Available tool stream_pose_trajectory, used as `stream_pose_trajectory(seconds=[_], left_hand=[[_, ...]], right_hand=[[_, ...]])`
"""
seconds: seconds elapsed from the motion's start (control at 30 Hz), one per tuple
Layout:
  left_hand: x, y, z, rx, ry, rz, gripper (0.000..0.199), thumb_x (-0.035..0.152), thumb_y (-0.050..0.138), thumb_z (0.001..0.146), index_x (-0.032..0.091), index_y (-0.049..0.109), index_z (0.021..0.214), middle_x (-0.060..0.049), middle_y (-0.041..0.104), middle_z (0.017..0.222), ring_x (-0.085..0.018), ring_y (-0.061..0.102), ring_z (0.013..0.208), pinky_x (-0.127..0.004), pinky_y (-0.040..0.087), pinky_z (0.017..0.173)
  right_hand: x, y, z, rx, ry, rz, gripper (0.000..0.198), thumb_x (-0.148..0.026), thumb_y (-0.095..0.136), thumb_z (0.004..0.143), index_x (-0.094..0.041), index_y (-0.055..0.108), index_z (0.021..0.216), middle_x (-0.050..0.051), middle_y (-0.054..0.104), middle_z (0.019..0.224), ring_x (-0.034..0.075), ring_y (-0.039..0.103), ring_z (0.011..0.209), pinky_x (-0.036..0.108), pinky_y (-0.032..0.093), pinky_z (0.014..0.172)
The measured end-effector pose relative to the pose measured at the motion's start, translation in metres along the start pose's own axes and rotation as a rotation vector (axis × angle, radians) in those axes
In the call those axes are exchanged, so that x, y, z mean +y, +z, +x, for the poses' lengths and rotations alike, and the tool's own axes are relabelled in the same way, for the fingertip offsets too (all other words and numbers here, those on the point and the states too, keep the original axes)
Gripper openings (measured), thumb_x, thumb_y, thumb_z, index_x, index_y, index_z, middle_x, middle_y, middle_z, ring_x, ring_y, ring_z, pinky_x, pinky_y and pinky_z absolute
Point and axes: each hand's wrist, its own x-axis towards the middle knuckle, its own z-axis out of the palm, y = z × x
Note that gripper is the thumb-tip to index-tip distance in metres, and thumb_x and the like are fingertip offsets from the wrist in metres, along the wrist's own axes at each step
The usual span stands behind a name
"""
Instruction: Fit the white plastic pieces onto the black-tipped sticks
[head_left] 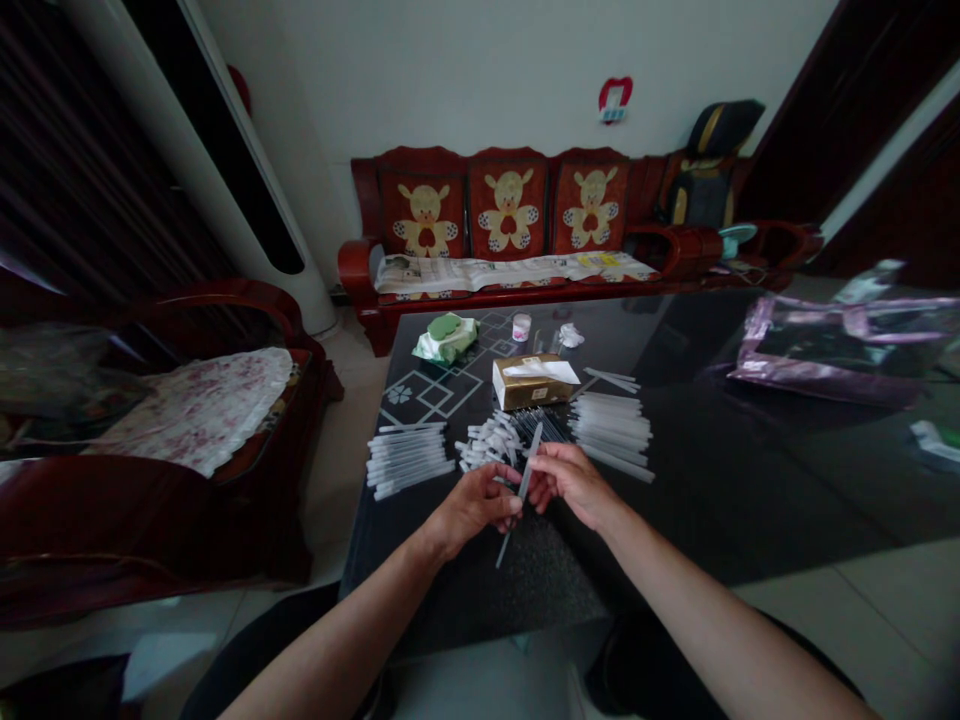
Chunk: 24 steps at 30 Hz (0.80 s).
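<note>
The tube [531, 460] is between the two hands, near the left part of the desk's [720, 480] near edge. Its long axis goes from near to far: the upper end points to the far edge and leans a little to the right. Below the fingers, a thinner pale part continues on the same line toward the near edge.

The left hand [484, 500] comes from the near left and pinches the tube low, with thumb and fingers bent inward. The right hand [566, 482] comes from the near right; its thumb and fingers close on the tube higher up, the other fingers curled. Both forearms reach over the near edge.

Just beyond the hands lies a heap of white pieces [489, 438], and beside it some dark sticks [546, 422]. Near the left edge is the left row [409, 460] of tubes; to the right of the sticks, the right row [611, 430]. The tissue box [529, 388] stands behind the sticks, so straight ahead the way is occupied. Toward the far left corner are the wipes [448, 340], then a small cup [521, 327] and a crumpled tissue [570, 336] along the far edge.
</note>
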Motion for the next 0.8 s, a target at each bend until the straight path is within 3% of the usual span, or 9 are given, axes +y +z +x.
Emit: stream_pose_trajectory(seconds=[0.17,0.27,0.43,0.6,0.8], left_hand=[[0.000,0.003,-0.001,-0.004,-0.069,-0.065,0.040,0.048,0.068,0.074,0.014,0.059,0.092,-0.005,0.065,0.080,-0.009,0.058,0.057,-0.020,0.046,0.052],[0.000,0.004,-0.001,0.006,-0.063,-0.042,0.040,0.051,0.066,0.075,0.013,0.060,0.085,-0.004,0.064,0.074,-0.009,0.057,0.053,-0.019,0.044,0.049],[0.008,-0.005,0.001,0.121,-0.026,-0.044,0.038,0.048,0.071,0.070,0.014,0.057,0.082,-0.002,0.064,0.068,-0.011,0.059,0.052,-0.020,0.044,0.045],[0.018,-0.024,0.004,0.371,0.078,-0.122,0.035,0.041,0.073,0.070,0.016,0.052,0.084,-0.001,0.065,0.070,-0.012,0.063,0.055,-0.022,0.049,0.051],[0.015,-0.024,0.003,0.377,0.082,-0.134,0.036,0.040,0.071,0.071,0.016,0.050,0.088,-0.002,0.066,0.071,-0.014,0.065,0.057,-0.023,0.050,0.051]], right_hand=[[0.000,0.007,-0.002,-0.011,0.039,-0.046,0.024,-0.037,0.062,0.073,-0.015,0.055,0.066,-0.003,0.058,0.047,0.009,0.049,0.031,0.018,0.036,0.028],[0.000,0.013,-0.002,-0.047,0.042,-0.078,0.025,-0.038,0.062,0.073,-0.016,0.054,0.064,-0.005,0.054,0.044,0.007,0.044,0.029,0.017,0.031,0.027],[-0.001,0.017,-0.006,-0.046,-0.043,-0.264,0.033,-0.048,0.061,0.076,-0.015,0.058,0.075,-0.002,0.061,0.055,0.009,0.053,0.038,0.016,0.038,0.032],[-0.004,0.022,-0.021,-0.270,-0.041,-0.466,0.028,-0.043,0.067,0.074,-0.015,0.063,0.076,-0.001,0.062,0.058,0.009,0.056,0.044,0.018,0.042,0.041],[0.003,0.031,-0.024,-0.250,-0.108,-0.573,0.017,-0.032,0.063,0.078,-0.016,0.063,0.073,-0.002,0.061,0.058,0.009,0.054,0.045,0.018,0.040,0.043]])
